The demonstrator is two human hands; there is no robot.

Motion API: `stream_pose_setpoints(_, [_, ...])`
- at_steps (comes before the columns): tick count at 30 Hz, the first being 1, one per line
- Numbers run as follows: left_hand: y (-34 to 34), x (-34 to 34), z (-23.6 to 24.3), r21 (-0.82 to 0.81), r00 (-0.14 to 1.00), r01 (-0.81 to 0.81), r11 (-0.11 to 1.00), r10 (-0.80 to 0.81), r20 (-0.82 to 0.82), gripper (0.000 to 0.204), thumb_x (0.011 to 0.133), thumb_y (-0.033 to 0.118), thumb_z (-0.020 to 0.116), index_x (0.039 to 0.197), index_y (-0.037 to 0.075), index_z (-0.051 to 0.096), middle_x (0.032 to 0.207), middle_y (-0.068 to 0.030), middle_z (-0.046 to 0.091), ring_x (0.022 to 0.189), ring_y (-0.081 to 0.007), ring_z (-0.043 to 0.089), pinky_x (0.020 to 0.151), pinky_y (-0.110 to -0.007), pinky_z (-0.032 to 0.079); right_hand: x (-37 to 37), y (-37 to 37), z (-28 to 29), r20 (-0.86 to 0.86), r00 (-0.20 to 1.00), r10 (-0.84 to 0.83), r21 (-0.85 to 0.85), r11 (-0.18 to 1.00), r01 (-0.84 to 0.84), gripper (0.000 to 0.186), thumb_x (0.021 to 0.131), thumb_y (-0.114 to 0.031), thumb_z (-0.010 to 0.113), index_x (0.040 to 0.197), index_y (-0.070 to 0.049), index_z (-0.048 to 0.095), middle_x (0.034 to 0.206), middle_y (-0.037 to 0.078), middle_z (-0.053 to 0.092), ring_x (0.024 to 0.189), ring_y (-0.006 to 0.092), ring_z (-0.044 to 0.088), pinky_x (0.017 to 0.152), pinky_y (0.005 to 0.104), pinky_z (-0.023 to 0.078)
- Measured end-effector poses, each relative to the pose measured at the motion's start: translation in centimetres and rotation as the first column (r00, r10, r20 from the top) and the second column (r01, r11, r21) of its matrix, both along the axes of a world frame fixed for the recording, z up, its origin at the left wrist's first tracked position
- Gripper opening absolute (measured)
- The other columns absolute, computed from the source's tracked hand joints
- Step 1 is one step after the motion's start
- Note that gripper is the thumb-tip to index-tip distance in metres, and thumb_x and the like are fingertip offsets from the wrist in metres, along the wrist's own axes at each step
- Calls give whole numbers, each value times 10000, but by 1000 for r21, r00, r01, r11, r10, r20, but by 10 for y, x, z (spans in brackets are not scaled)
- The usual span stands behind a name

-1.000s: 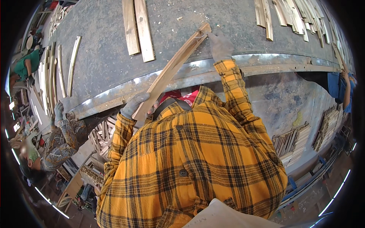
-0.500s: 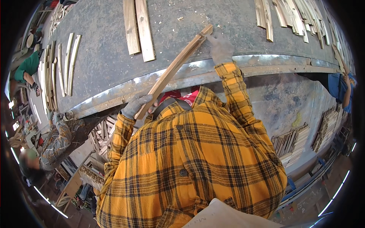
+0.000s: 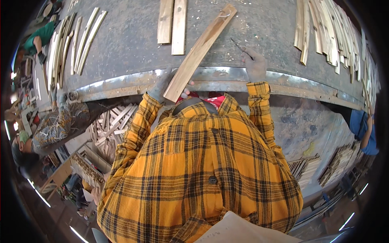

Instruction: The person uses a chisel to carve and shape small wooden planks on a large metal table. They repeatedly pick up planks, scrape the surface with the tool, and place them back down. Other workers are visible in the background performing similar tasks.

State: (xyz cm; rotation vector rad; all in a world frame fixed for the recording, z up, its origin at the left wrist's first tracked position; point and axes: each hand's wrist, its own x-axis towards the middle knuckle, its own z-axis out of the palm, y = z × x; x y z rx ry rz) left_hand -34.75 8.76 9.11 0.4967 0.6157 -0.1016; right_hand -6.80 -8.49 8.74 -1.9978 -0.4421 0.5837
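A wooden slat (image 3: 198,54) slants from the table's near edge out over the dark tabletop, broad face up, with a darker patch and a pale curved mark near its far end. My left hand (image 3: 160,84), in a grey glove, is closed around the near end; part of the hand is hidden by the wood. To the right, apart from the slat, my right hand (image 3: 255,65) pinches a thin dark pointed tool (image 3: 239,45), its tip toward the slat. Whether it is a knife or a pick cannot be made out.
Two slats (image 3: 178,32) lie beyond the held one. More slats lie in a group (image 3: 60,48) at left and a row (image 3: 324,28) at right. A metal strip (image 3: 129,79) edges the table (image 3: 121,44). Other people work at left (image 3: 38,40) and right (image 3: 358,125).
The slat has turned from its narrow edge to its broad face. My right hand has drawn back from its far end toward the table edge, and the pointed tool now shows clearly.
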Motion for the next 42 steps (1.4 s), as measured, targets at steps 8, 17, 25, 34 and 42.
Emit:
stream_pose_setpoints(8, [-7, -17, 17, 93, 1000, -3, 996, 3, -3, 634, 994, 532, 348, 1369, 23, 402, 953, -176, 660, 680, -174, 662, 501, -244, 547, -27, 29, -14, 246, 963, 113, 198, 966, -164, 258, 808, -10, 673, 1043, -98, 734, 854, 80, 690, 703, 185, 636, 643, 290, 493])
stream_pose_setpoints(17, [-1, 74, -1, -162, 972, -168, 972, 191, 137, 535, 1036, 441, 304, 1332, 11, 423, 971, -228, 644, 732, -253, 635, 624, -347, 539, -71, 9, 65, 447, 802, 396, 60, 882, -468, 300, 796, 9, 664, 1069, -105, 716, 859, 92, 663, 752, 223, 642, 682, 309, 504])
stream_pose_setpoints(25, [-17, 73, 20, 738, 988, 151, 658, -83, -128, 733, 704, 92, 569, 1417, 21, 416, 1108, -77, 606, 958, -166, 566, 823, -295, 478, -55, -22, 40, 113, 981, 161, 143, 974, -176, 215, 865, 1, 633, 1069, -24, 695, 886, 59, 654, 762, 124, 609, 685, 243, 478])
stream_pose_setpoints(34, [-32, 48, -25, 964, 994, 74, 257, 64, -93, 738, 748, 175, 582, 1461, 160, 391, 1248, -240, 549, 1098, -416, 552, 973, -423, 423, -54, 1, 13, -192, 979, 64, 153, 988, -34, 221, 857, -65, 694, 1075, -28, 708, 844, 10, 657, 659, 67, 567, 527, 224, 458])
stream_pose_setpoints(42, [-61, 44, 18, 918, 914, 397, -1, 88, -396, 749, 744, 234, 680, 1442, 167, 416, 1248, -267, 493, 1047, -383, 586, 899, -443, 486, -83, 48, 8, -550, 832, 69, 102, 995, -14, 224, 847, -115, 726, 981, 44, 643, 697, 10, 590, 523, 50, 493, 449, 202, 386])
